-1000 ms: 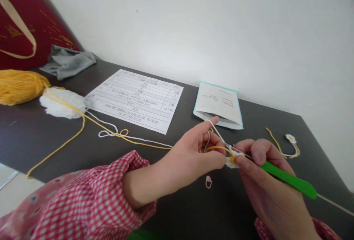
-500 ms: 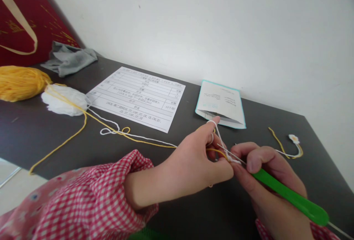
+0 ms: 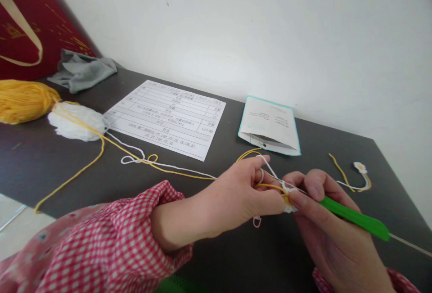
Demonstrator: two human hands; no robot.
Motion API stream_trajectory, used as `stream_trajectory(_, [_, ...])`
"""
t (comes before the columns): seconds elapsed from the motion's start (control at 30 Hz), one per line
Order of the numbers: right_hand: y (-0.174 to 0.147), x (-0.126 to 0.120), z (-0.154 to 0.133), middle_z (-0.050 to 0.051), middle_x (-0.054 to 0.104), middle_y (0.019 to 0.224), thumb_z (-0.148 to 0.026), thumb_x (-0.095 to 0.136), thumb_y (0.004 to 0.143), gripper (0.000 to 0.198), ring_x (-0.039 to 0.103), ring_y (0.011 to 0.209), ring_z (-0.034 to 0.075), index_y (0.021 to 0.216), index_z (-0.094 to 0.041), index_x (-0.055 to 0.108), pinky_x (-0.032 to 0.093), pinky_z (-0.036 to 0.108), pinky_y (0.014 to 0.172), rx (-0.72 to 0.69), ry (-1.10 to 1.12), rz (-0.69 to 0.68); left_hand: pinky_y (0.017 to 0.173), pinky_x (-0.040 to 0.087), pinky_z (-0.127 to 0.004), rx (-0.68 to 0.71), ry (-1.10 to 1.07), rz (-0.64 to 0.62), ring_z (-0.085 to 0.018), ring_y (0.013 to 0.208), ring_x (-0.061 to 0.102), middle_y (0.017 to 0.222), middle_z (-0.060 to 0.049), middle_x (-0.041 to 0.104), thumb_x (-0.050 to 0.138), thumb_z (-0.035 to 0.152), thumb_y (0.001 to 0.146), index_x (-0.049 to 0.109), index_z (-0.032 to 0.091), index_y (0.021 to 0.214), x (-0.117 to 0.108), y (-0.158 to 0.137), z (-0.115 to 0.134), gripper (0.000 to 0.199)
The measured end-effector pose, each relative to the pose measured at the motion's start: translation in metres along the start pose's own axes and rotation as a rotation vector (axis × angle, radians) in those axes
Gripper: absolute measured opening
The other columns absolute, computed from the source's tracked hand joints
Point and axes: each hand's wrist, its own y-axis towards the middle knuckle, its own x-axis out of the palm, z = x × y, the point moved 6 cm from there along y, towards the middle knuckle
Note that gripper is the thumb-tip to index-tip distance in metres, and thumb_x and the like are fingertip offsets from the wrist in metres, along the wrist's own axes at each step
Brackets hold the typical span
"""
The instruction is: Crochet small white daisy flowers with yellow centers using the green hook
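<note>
A small white and yellow crochet piece (image 3: 289,197) is pinched in my left hand (image 3: 232,194), close to the thumb tip. White yarn (image 3: 268,165) runs up over my left forefinger, and yellow yarn (image 3: 270,186) passes through the same hand. In a closed grip, my right hand (image 3: 330,221) holds a crochet hook (image 3: 354,218) with a green handle. Its thin metal shaft points left into the stitches, and its tip lies near the white strand, partly hidden by fingers. Below my left hand hangs a pink stitch marker (image 3: 257,222).
A yellow yarn skein (image 3: 27,101) and a white yarn ball (image 3: 76,122) lie at left, strands trailing across the dark table (image 3: 111,185). Behind are a printed sheet (image 3: 165,119), a white pouch (image 3: 268,122), grey cloth (image 3: 84,72) and a red bag (image 3: 43,27). A small crocheted flower (image 3: 360,167) lies right.
The hook's handle has swung up and levelled somewhat. The crochet piece has turned and shows more between my hands, and the pink marker has come into fuller view.
</note>
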Motion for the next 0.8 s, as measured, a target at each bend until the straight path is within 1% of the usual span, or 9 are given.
stream_trajectory(0.1, [0.0001,0.0014,0.0018,0.000,0.067,0.076,-0.020,0.086,0.069,0.031,0.064,0.071,0.014,0.065,-0.023,0.056,0.056,0.020,0.064,0.037,0.038,-0.015,0.065,0.040,-0.024,-0.012,-0.034,-0.004,-0.010,0.071,0.047,0.080,0.004,0.054,0.071,0.022,0.074,0.045,0.012,0.138,0.0010,-0.0013,0.0023,0.070])
stream_trajectory(0.2, [0.0008,0.0015,0.0039,0.000,0.066,0.077,-0.020,0.085,0.070,0.030,0.063,0.071,0.014,0.067,-0.023,0.055,0.056,0.020,0.065,0.059,0.057,-0.027,0.065,0.041,-0.025,0.022,-0.030,0.005,-0.010,0.070,0.047,0.081,0.004,0.053,0.072,0.024,0.074,0.046,0.010,0.139,0.0009,-0.0025,0.0044,0.072])
stream_trajectory(0.33, [0.0016,0.0007,0.0047,-0.001,0.067,0.075,-0.018,0.086,0.069,0.031,0.063,0.071,0.012,0.066,-0.022,0.055,0.056,0.017,0.064,0.057,0.070,-0.022,0.066,0.044,-0.026,0.099,0.010,0.045,-0.010,0.070,0.050,0.084,0.004,0.055,0.071,0.026,0.079,0.034,0.015,0.151,-0.0014,-0.0029,0.0059,0.081])
stream_trajectory(0.5, [0.0025,0.0016,0.0041,-0.002,0.067,0.075,-0.017,0.085,0.070,0.029,0.064,0.071,0.011,0.067,-0.023,0.056,0.056,0.016,0.067,0.040,0.076,-0.039,0.066,0.045,-0.025,0.163,0.038,0.041,-0.009,0.069,0.050,0.084,0.004,0.054,0.069,0.021,0.081,0.040,0.017,0.147,-0.0021,-0.0024,0.0051,0.072])
stream_trajectory(0.63, [0.0039,0.0010,0.0046,-0.002,0.067,0.075,-0.017,0.085,0.071,0.030,0.065,0.071,0.012,0.068,-0.023,0.055,0.057,0.016,0.068,0.037,0.076,-0.042,0.063,0.045,-0.024,0.190,0.023,0.047,-0.010,0.069,0.049,0.086,0.004,0.053,0.068,0.021,0.082,0.029,0.021,0.153,-0.0035,-0.0024,0.0020,0.081])
stream_trajectory(0.8, [0.0061,-0.0001,0.0072,-0.002,0.067,0.074,-0.018,0.086,0.069,0.031,0.065,0.071,0.012,0.068,-0.023,0.055,0.057,0.017,0.068,0.064,0.088,-0.030,0.068,0.048,-0.028,0.215,0.061,0.061,-0.009,0.069,0.048,0.086,0.004,0.052,0.064,0.017,0.081,0.027,0.019,0.154,-0.0033,-0.0016,0.0018,0.082])
